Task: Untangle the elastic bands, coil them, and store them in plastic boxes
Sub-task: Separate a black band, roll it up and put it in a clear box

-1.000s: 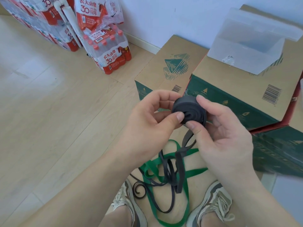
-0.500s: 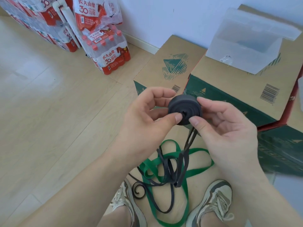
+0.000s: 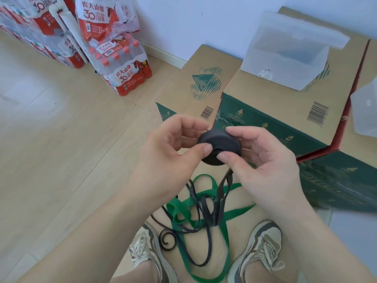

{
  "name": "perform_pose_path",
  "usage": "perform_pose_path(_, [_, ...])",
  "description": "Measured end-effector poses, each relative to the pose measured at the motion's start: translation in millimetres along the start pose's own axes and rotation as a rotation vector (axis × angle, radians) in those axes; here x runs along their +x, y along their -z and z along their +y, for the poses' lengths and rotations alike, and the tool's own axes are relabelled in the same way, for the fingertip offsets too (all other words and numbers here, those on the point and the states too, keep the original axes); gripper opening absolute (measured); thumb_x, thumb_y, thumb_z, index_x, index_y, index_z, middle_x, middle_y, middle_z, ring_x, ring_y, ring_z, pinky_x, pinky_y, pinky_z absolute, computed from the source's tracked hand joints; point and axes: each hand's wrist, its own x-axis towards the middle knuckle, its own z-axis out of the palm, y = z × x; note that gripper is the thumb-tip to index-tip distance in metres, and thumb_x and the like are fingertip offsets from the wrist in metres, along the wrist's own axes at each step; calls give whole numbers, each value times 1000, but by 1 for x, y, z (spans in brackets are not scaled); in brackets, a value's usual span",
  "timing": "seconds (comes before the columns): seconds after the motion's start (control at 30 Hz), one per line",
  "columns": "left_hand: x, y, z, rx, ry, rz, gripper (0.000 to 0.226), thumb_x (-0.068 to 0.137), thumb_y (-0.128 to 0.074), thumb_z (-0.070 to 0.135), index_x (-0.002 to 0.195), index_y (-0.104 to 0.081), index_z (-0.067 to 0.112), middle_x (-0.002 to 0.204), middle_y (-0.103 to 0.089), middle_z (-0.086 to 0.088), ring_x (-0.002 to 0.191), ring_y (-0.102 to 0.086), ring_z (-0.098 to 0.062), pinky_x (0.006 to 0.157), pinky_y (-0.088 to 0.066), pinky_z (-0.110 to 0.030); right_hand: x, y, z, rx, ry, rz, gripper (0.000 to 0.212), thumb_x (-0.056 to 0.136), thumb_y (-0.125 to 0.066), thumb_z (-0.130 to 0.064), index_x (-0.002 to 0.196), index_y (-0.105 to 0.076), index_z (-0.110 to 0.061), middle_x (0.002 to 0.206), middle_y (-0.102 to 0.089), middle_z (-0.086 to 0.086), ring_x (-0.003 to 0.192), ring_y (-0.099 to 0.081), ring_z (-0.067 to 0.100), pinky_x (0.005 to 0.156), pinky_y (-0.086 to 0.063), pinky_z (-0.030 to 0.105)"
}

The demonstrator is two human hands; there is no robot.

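Pinched at centre frame between left hand [image 3: 169, 152] and right hand [image 3: 265, 160]: a tight black coil [image 3: 220, 147] of elastic band. Left thumb pressed flat to the coil's near face, left fingers [image 3: 183, 123] curled over its far rim. Right thumb set against the lower edge, right fingers [image 3: 240, 131] bent round the right side. Both hands closed on the coil from opposite sides. Holds it clear of the floor and well apart from the plastic boxes.

Trailing down from under the right thumb, the unwound black band [image 3: 218, 194], dropping into a loose heap low in the frame between two grey-and-cream shoes [image 3: 263, 248]. Tangled through that heap, a wider green band [image 3: 225, 248], looped out to both sides and running off the bottom edge.

At upper right, a clear box [image 3: 285, 64] with its lid up, standing on a brown-and-green carton [image 3: 285, 103]. Partly cut off by the right edge, a second box [image 3: 365, 113]. Beside the carton, toward centre, a lower carton [image 3: 183, 92]. At upper left, shrink-wrapped bottle packs [image 3: 126, 74] with red caps on a pale wood floor [image 3: 61, 139], near a white wall.
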Motion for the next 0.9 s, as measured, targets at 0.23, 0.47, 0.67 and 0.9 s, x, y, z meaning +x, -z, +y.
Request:
perform_pose_path(0.23, [1,-2,4,-243,118,-40,31,73,-84,5,98,-71,17,90,-74,4,90,-75,-24,83,-63,-38,0,2,4,16,71,-44,48,95,-67,8,128,-69,-26,125,-74,-6,121,-69,17,103,-56,30])
perform_pose_path(0.47, [-3,-6,-4,333,-161,-107,52,83,-79,-2,122,-68,30,103,-73,16,104,-70,-4,87,-59,-22,-5,-1,6,-290,161,-143,50,90,-71,5,126,-63,-29,110,-71,-18,109,-68,4,95,-53,20])
perform_pose_path(0.67, [-3,-4,-4,170,-178,-56,48,92,-66,-10,120,-69,30,113,-72,3,109,-69,-15,84,-59,-22,0,1,3,-110,51,-47,53,85,-82,-1,118,-61,-37,113,-70,-22,113,-69,7,100,-54,21])
perform_pose_path(0.9, [-3,-4,-5,414,-234,-27,31,86,-79,10,105,-65,31,103,-69,14,104,-67,-10,89,-59,-36,-2,-1,16,-325,324,-89,51,89,-60,20,125,-74,-13,113,-66,2,109,-65,19,92,-54,26])
